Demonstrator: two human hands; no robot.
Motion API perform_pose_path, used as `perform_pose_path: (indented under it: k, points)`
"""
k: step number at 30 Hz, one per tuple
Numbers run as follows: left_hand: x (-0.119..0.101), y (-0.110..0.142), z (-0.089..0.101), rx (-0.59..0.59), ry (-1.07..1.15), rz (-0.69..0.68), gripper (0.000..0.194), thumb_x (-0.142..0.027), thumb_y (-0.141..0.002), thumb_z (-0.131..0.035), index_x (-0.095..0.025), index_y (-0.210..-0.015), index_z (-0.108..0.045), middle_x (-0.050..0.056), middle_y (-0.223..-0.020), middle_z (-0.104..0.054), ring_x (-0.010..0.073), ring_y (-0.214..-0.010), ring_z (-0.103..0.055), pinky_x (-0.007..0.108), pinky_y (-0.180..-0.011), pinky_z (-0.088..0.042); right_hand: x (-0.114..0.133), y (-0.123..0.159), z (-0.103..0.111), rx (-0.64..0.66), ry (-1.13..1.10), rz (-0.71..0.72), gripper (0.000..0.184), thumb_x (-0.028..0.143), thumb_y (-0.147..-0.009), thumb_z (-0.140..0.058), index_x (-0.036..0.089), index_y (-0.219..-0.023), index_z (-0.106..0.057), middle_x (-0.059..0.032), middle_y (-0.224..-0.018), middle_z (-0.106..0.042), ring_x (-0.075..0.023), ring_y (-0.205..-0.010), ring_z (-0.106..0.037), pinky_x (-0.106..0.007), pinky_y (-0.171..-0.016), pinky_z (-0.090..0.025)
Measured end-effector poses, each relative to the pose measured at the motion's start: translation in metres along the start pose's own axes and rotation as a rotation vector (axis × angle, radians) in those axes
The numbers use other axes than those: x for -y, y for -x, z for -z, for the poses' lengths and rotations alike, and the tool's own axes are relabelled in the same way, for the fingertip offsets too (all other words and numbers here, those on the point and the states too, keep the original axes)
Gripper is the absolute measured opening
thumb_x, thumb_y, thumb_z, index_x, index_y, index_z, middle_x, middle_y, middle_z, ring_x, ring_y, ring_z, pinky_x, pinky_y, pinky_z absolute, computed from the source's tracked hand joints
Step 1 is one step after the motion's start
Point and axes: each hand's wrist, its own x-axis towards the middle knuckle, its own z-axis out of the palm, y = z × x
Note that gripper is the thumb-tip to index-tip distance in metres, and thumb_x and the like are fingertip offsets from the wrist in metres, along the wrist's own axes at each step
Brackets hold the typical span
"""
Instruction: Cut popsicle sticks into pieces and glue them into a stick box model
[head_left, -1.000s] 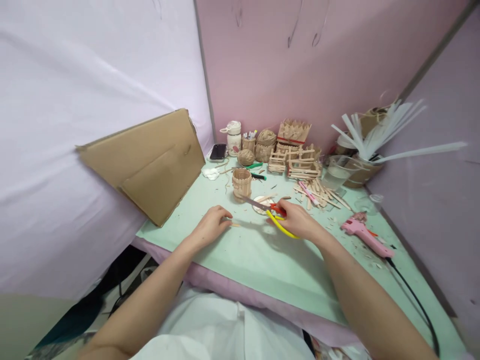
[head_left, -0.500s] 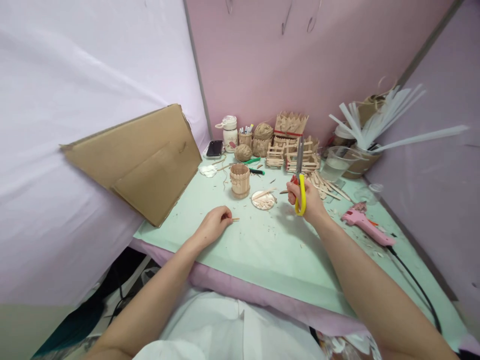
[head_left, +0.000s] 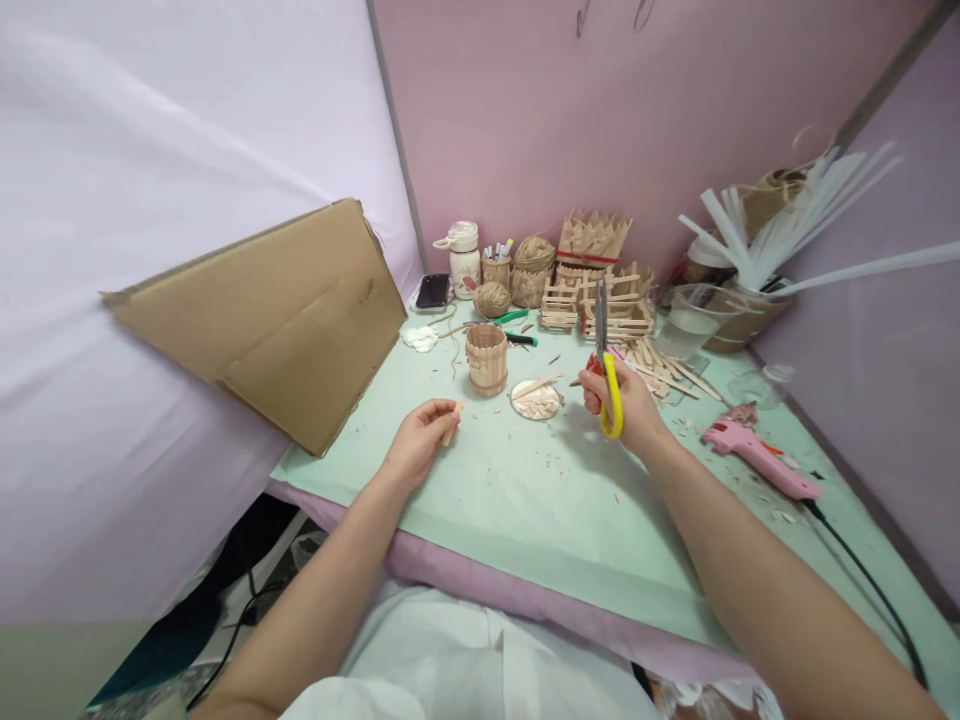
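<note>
Between the thumb and fingers of my left hand (head_left: 421, 440) is a short wooden stick (head_left: 450, 430), held just above the table near its front. My right hand (head_left: 626, 400) grips a pair of scissors (head_left: 611, 385) with yellow and red handles, blades together and pointing up and away. A small round cup (head_left: 487, 360) covered in wooden sticks stands beyond my left hand. Right of it lies a round dish (head_left: 535, 398) holding small wood pieces. Neither hand touches the cup or the dish.
A pink glue gun (head_left: 761, 458) with a black cord lies at right. Loose sticks (head_left: 664, 368), a plastic cup of liquid (head_left: 686, 330) and stick-built models (head_left: 615, 310) stand behind my right hand. A cardboard sheet (head_left: 300, 320) leans at left. Twine balls (head_left: 492, 299) and a phone (head_left: 433, 291) sit at back.
My left hand has turned, so the stick it pinches now points upward instead of sideways. The scissors remain upright in my right hand. The whole view has shifted slightly.
</note>
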Motion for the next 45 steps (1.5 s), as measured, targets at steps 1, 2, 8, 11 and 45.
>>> perform_pose_path:
  k: [1,2,8,11,45]
  points:
    - [-0.001,0.001,-0.001,0.004,0.017,0.012,0.025,-0.029,-0.064,-0.068,-0.016,-0.084,-0.06,0.0,-0.076,-0.057,0.0081,-0.063,-0.051,0.02,-0.058,-0.039,-0.001,0.0,0.0,0.009,0.005,-0.005,0.03,0.043,-0.07,-0.062,0.023,-0.071,-0.04,0.0098,-0.047,-0.035,-0.0071,-0.039,-0.034,-0.02,-0.037,-0.024]
    - [-0.002,0.003,-0.003,0.012,0.035,0.019,0.024,-0.029,-0.064,-0.068,-0.016,-0.083,-0.059,0.001,-0.076,-0.058,0.0085,-0.063,-0.052,0.02,-0.058,-0.04,-0.001,0.001,0.0,0.021,0.015,0.0,0.031,0.044,-0.07,-0.062,0.023,-0.071,-0.039,0.0096,-0.048,-0.035,-0.0072,-0.039,-0.034,-0.02,-0.038,-0.024]
    - [-0.011,0.017,-0.026,0.096,0.189,-0.026,0.02,-0.032,-0.071,-0.062,-0.02,-0.082,-0.05,0.0,-0.081,-0.061,0.011,-0.07,-0.059,0.027,-0.068,-0.048,0.004,0.024,-0.019,0.177,0.438,0.163,0.029,0.045,-0.072,-0.059,0.021,-0.073,-0.041,0.0061,-0.063,-0.041,-0.0097,-0.056,-0.039,-0.022,-0.051,-0.032]
    - [-0.014,0.024,-0.038,0.115,0.223,-0.067,0.024,-0.033,-0.071,-0.064,-0.021,-0.086,-0.049,0.0,-0.078,-0.062,0.0116,-0.069,-0.06,0.03,-0.072,-0.049,0.004,0.045,-0.036,0.289,0.591,0.183,0.031,0.048,-0.072,-0.057,0.022,-0.075,-0.038,0.007,-0.062,-0.04,-0.0102,-0.055,-0.036,-0.022,-0.051,-0.032]
    - [-0.002,0.038,-0.041,0.017,0.183,-0.205,0.021,-0.026,-0.071,-0.062,-0.018,-0.09,-0.057,0.001,-0.087,-0.062,0.0145,-0.08,-0.061,0.035,-0.074,-0.054,-0.003,0.07,-0.062,0.201,0.926,0.228,0.027,0.046,-0.076,-0.053,0.022,-0.081,-0.043,-0.0011,-0.075,-0.057,-0.0145,-0.06,-0.048,-0.023,-0.053,-0.023]
